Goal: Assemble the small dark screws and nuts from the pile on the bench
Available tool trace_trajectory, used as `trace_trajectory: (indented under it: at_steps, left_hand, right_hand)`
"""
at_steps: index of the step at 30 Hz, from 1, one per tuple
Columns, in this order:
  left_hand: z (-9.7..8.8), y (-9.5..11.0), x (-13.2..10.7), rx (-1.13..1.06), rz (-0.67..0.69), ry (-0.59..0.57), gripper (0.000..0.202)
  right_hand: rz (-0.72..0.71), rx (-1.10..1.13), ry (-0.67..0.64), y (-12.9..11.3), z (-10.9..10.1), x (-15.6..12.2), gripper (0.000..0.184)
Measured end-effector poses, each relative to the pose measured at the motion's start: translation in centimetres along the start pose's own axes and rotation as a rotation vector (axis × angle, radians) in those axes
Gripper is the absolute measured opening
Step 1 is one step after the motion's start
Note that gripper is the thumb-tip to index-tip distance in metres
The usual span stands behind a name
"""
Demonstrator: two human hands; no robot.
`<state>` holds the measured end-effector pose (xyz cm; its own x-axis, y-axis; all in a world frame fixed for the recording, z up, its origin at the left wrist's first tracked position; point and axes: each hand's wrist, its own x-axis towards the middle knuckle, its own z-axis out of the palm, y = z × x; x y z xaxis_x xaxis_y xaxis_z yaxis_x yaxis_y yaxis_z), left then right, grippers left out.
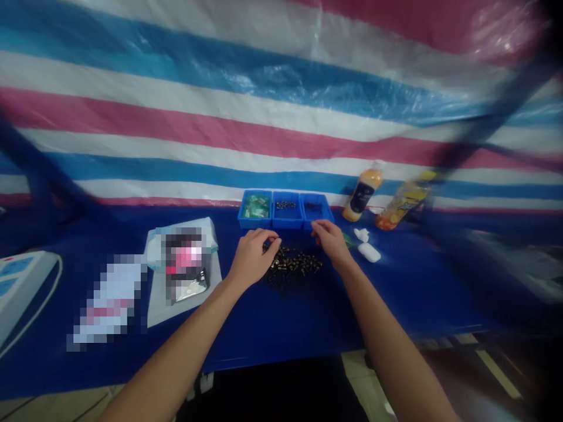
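Note:
My left hand (254,253) is over the left side of a loose pile of small dark and brass-coloured metal pieces (299,264). Its thumb and forefinger are brought close in a pinch, and whatever they may hold is too small to make out. To the right of the pile, just in front of the right blue bin (317,218), my right hand (331,239) is raised with curled fingers, thumb and forefinger together. I cannot see what is between them. Small metal pieces also lie in the middle blue bin (288,220); the left blue bin (255,223) holds green-and-clear pieces.
Two drink bottles (363,194) stand at the back right, the yellow-capped bottle (402,202) tilted in view. Nearer are a white case (369,252) and crumpled tissue (362,235). A phone (190,287) lies on a pale sheet (160,308) at left, beyond a power strip (21,287).

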<state>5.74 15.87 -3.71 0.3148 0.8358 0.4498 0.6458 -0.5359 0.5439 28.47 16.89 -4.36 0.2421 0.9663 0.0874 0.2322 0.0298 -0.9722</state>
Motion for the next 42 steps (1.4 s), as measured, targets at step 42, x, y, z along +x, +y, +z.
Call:
trace_trajectory:
  at_steps: [42]
  left_hand:
    - [0.7, 0.2, -0.2, 0.037, 0.083, -0.009, 0.024]
  right_hand:
    - [-0.226, -0.078, -0.404, -1.8, 1.8, -2.5, 0.022]
